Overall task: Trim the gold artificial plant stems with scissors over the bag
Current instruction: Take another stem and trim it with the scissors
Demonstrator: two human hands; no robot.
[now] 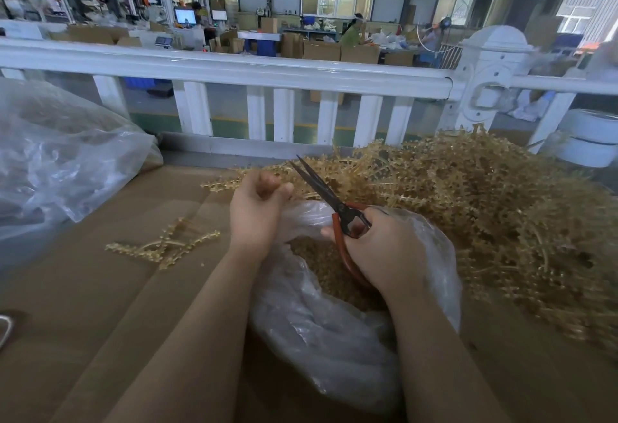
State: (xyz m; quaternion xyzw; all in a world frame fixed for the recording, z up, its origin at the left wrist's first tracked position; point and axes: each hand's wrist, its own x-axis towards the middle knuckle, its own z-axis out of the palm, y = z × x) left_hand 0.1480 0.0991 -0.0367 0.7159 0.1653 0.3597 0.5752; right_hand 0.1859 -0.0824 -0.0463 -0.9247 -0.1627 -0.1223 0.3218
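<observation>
My right hand (pixel 384 248) grips red-handled scissors (pixel 329 198), whose dark blades are slightly parted and point up and to the left. My left hand (pixel 257 208) is closed just left of the blades, seemingly pinching a gold stem that runs off to the left (pixel 224 183); its fingers hide the grip. Both hands hover over an open clear plastic bag (pixel 317 332) holding gold trimmings (pixel 321 265). A big heap of gold artificial stems (pixel 485 208) lies to the right.
A few gold stems (pixel 164 245) lie on the brown cardboard tabletop (pixel 100 305) at left. A large clear bag (pixel 60 155) sits far left. A white railing (pixel 234 71) runs across behind the table. White tape rolls (pixel 588 142) stand at right.
</observation>
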